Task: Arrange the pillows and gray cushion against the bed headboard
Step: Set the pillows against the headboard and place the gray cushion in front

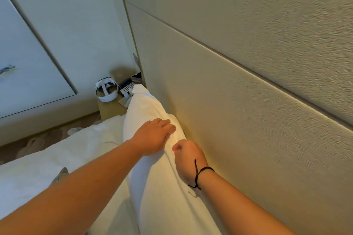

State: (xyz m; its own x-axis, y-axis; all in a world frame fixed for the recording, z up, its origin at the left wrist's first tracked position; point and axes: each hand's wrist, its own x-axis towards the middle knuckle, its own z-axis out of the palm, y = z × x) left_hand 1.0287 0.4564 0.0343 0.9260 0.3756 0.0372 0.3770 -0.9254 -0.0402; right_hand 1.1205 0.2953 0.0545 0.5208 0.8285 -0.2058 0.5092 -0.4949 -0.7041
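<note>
A white pillow (pixel 145 108) stands on edge along the beige padded headboard (pixel 238 101), reaching toward the far end of the bed. A second white pillow (pixel 172 202) stands closer to me in the same row. My left hand (pixel 152 135) rests flat on the far pillow's top edge, fingers nearly straight. My right hand (pixel 188 155), with a black string at the wrist, is curled at the top edge between pillow and headboard and seems to grip the fabric. A grey corner, probably the cushion (pixel 61 175), peeks out beside my left forearm on the white bedding (pixel 57 158).
Beyond the bed's end, a small nightstand (pixel 110 109) carries a white headset (pixel 106 88) and a remote (pixel 128 87). A large framed panel (pixel 24 74) leans against the left wall. Pale slippers (pixel 76 130) lie on the patterned floor beside the bed.
</note>
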